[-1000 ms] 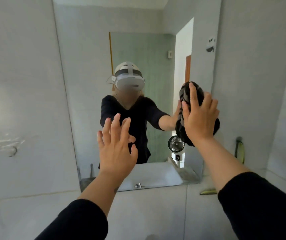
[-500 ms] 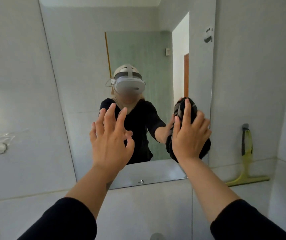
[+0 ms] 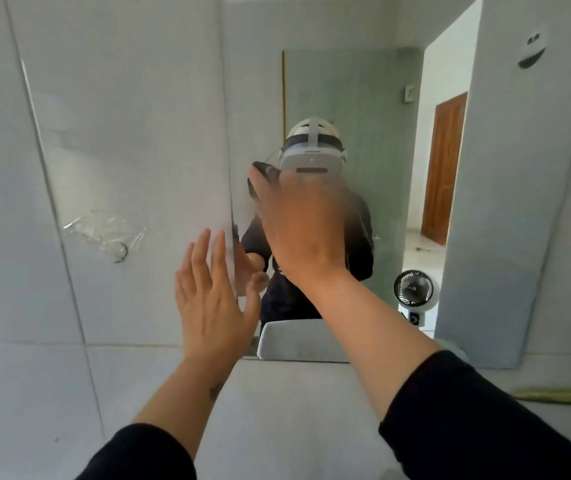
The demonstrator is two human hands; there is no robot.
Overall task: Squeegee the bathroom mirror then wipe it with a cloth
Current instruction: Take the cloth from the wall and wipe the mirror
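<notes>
The frameless bathroom mirror (image 3: pixel 346 91) fills the upper middle and right of the head view. My right hand (image 3: pixel 298 223), blurred by motion, presses a dark cloth (image 3: pixel 260 169) against the glass near the mirror's left edge; only a small dark part of the cloth shows past my fingers. My left hand (image 3: pixel 211 299) is held up flat with fingers spread, at the mirror's lower left edge, holding nothing. A yellow-green squeegee (image 3: pixel 561 396) shows only as a strip at the lower right, below the mirror.
White wall tiles (image 3: pixel 104 133) surround the mirror. A torn clear sticker with a hook mark (image 3: pixel 111 237) is on the tile to the left. The mirror reflects a small round fan (image 3: pixel 414 289), a wooden door (image 3: pixel 445 168) and a white basin edge (image 3: pixel 298 341).
My right hand has swept the cloth from the mirror's right side up and over to its left side. The view has shifted left and closer, and the left hand sits lower.
</notes>
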